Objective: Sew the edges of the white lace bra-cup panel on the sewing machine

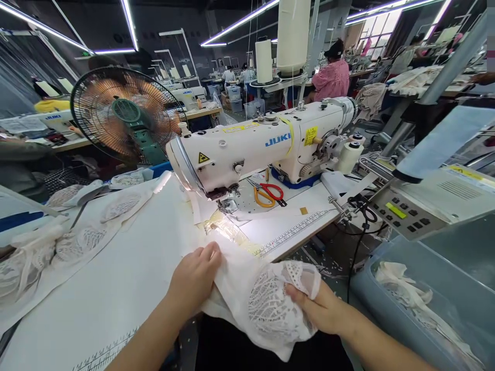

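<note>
Both my hands hold a white bra piece with a lace cup (270,304) at the table's front edge, below the sewing machine (247,139). My left hand (197,273) is closed on the plain white fabric at its left, with the fingertips curled over it. At the right, my right hand (315,306) grips the lace cup's edge, thumb on top and the other fingers hidden under the sheer fabric. The machine's needle area (228,201) is lit and stands apart from the piece. Scissors with red and orange handles (268,193) lie on the machine bed.
More lace cup pieces (81,242) lie in a chain along the table's left side. A plastic bin (425,304) with white fabric stands at the right, under a control box (410,206). A large fan (127,113) is behind the machine. Thread cones (350,157) stand beside it.
</note>
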The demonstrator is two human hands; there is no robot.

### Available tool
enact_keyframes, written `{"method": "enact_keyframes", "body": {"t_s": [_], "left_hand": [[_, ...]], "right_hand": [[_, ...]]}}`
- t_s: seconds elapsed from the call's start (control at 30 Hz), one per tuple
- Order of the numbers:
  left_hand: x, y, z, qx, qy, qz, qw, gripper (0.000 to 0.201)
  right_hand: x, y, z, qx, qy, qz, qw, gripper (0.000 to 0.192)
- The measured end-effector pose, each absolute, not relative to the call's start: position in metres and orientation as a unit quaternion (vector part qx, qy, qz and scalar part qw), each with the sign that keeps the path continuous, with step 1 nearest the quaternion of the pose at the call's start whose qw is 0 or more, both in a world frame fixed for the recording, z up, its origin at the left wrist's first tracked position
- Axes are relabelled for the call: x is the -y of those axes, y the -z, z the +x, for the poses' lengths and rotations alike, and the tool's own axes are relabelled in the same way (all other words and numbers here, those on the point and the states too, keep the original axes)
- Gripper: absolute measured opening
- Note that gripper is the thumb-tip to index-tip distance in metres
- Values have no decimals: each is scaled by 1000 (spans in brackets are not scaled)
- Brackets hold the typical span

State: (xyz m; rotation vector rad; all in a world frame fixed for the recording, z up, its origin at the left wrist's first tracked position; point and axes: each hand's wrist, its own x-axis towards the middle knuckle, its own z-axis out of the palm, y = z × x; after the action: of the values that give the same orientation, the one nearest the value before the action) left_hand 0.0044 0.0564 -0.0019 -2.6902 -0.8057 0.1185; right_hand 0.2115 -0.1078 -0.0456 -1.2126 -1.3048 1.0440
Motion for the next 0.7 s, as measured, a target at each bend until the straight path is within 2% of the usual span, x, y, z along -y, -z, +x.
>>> {"method": "enact_keyframes", "body": {"t_s": [0.1, 0.2, 0.33, 0.43, 0.6, 0.7], "left_hand": [[-70, 2, 5, 274, -45, -941, 191, 50], [-87, 4, 8, 259, -37, -945, 194, 57], [-102, 11, 14, 229, 25, -953, 196, 56], [-103, 17, 15, 220, 74, -950, 211, 50], [-99, 17, 15, 238, -10, -934, 266, 47], [-100, 12, 20, 267, -65, -923, 269, 50]], "right_hand": [[104, 56, 204, 437, -536, -519, 503, 57], [103, 63, 200, 353, -596, -480, 538, 64], [106, 59, 211, 389, -543, -458, 587, 50], [106, 61, 220, 427, -507, -463, 588, 43], [96, 70, 218, 243, -578, -467, 623, 51], [93, 69, 217, 211, -610, -442, 623, 54]]}}
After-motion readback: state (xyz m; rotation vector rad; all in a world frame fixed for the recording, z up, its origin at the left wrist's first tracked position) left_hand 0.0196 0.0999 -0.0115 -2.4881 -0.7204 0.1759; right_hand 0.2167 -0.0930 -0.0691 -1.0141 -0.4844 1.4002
